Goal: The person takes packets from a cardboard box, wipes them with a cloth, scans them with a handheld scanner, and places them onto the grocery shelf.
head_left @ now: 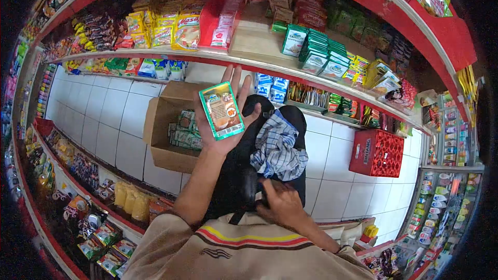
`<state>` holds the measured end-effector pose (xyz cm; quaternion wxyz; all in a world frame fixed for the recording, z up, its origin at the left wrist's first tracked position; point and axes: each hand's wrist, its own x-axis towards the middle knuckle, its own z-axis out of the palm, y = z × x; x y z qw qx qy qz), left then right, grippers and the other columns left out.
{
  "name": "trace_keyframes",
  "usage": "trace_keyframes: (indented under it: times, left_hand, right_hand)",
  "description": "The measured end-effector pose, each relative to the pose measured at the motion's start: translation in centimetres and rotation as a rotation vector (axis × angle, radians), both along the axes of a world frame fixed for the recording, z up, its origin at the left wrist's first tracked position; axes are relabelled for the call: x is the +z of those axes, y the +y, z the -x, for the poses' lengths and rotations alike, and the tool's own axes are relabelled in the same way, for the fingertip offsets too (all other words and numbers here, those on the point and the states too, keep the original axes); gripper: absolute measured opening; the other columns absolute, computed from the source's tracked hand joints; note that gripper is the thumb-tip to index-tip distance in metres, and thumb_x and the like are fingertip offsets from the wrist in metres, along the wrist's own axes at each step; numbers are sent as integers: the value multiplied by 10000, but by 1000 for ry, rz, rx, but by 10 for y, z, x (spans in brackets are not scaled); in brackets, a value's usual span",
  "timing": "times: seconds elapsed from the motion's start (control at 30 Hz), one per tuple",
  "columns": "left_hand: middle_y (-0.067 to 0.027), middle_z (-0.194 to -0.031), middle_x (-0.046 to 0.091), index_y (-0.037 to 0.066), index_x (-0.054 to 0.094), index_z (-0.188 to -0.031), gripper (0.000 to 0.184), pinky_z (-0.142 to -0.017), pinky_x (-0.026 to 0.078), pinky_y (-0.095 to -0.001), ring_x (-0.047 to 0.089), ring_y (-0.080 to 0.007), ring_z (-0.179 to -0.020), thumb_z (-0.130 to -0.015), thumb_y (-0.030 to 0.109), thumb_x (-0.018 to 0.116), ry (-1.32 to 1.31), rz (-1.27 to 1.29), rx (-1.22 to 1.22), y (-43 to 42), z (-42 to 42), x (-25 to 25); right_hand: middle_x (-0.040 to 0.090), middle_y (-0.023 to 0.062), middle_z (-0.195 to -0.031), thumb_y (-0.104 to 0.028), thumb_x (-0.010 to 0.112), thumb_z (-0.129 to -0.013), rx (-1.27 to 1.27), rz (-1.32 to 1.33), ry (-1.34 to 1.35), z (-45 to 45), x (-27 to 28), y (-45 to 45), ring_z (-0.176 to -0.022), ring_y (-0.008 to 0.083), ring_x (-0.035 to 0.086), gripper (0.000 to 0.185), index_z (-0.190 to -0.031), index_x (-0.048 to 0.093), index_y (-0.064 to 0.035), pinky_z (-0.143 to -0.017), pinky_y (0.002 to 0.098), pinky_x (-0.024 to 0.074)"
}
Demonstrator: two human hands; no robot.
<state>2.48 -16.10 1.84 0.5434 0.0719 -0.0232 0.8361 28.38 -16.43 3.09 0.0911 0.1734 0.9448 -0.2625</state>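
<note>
A green-edged packet (222, 110) with a brown printed face lies on the palm of my left hand (224, 119), whose fingers are spread out behind it. My left hand is raised beside an open cardboard box (158, 119) that holds several similar green packets (185, 130). My right hand (282, 202) is low near my lap, just below a crumpled checked cloth (280, 145) on my knee. Its fingers are partly curled and blurred, and whether they hold anything cannot be made out.
A shelf (244, 57) with red edging crosses in front, bearing green packets (321, 54) and yellow packets (187, 31). To the right, a red crate (376, 153) stands on the white tiled floor (332, 161). Another stocked shelf (98, 197) runs along the left.
</note>
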Motion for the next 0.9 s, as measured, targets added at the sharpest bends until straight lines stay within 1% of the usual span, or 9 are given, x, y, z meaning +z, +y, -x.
trace_keyframes:
  times: [0.07, 0.2, 0.43, 0.53, 0.63, 0.7, 0.8, 0.83, 0.9]
  left_hand:
    - [78, -1635, 236, 230, 163, -1592, 934, -1068, 318, -614, 198, -131, -1502, -863, 715, 488, 10, -16, -3, 0, 1, 0]
    - [60, -1624, 269, 247, 201, -1584, 941, -1057, 325, -633, 211, -142, -1500, -846, 756, 487, 3, -77, -39, 1, -3, 0]
    - [44, -1624, 271, 251, 197, -1585, 968, -1046, 333, -634, 234, -154, -1494, -827, 768, 507, -4, -38, -51, 2, -6, 2]
    - [109, -1647, 205, 270, 129, -1597, 958, -978, 335, -605, 236, -98, -1482, -836, 712, 506, 53, 32, -34, 2, -8, 7]
    - [38, -1599, 325, 272, 158, -1594, 927, -906, 396, -500, 372, -114, -1408, -841, 666, 528, 85, 136, -1, 0, -11, 8]
    - [-64, -1383, 517, 212, 201, -1589, 904, -809, 427, -383, 546, -128, -1180, -852, 583, 570, -23, 182, -47, -1, -9, 3]
    - [-85, -1135, 561, 131, 254, -1570, 846, -728, 424, -306, 569, -128, -956, -878, 479, 596, 46, 156, -86, 7, -4, -16]
    - [-77, -1072, 544, 54, 301, -1532, 722, -752, 468, -307, 544, -142, -893, -940, 350, 588, 67, 193, -67, 10, -6, -23]
    - [-76, -1092, 556, 42, 339, -1505, 640, -773, 486, -304, 551, -140, -906, -967, 300, 569, 106, 255, -51, 18, 1, -46]
  right_hand:
    - [677, 224, -1029, -247, 745, -801, -290, 506, 44, 1, 13, 6, -922, 407, 690, 628, -1313, 471, -9, -798, 470, 542]
    - [699, 186, -1067, -214, 772, -789, -444, 658, 373, 11, 29, 4, -934, 394, 707, 667, -1350, 478, -4, -835, 418, 550]
    - [659, 175, -1214, -180, 768, -789, -434, 721, 351, 22, 27, 8, -1155, 326, 624, 660, -1365, 493, -14, -1042, 414, 423]
    - [657, 178, -1213, -203, 771, -785, -429, 642, 326, 18, 19, 9, -1154, 342, 622, 684, -1373, 484, -5, -1038, 421, 425]
    - [659, 186, -1204, -226, 774, -779, -475, 735, 335, 22, 28, 11, -1128, 361, 631, 709, -1379, 475, 4, -1021, 431, 439]
    - [665, 193, -1182, -227, 774, -777, -451, 663, 336, 18, 14, 11, -1103, 363, 645, 714, -1382, 471, 2, -1001, 430, 456]
    - [670, 215, -1148, -224, 775, -774, -419, 607, 358, 13, 10, 15, -1063, 382, 662, 728, -1389, 458, 2, -963, 427, 486]
    - [668, 229, -1136, -220, 775, -772, -410, 631, 378, 14, 13, 17, -1049, 398, 666, 737, -1392, 449, 5, -944, 426, 499]
    - [667, 238, -1127, -214, 775, -770, -447, 612, 369, 12, 14, 23, -1043, 412, 665, 740, -1391, 440, 9, -923, 433, 510]
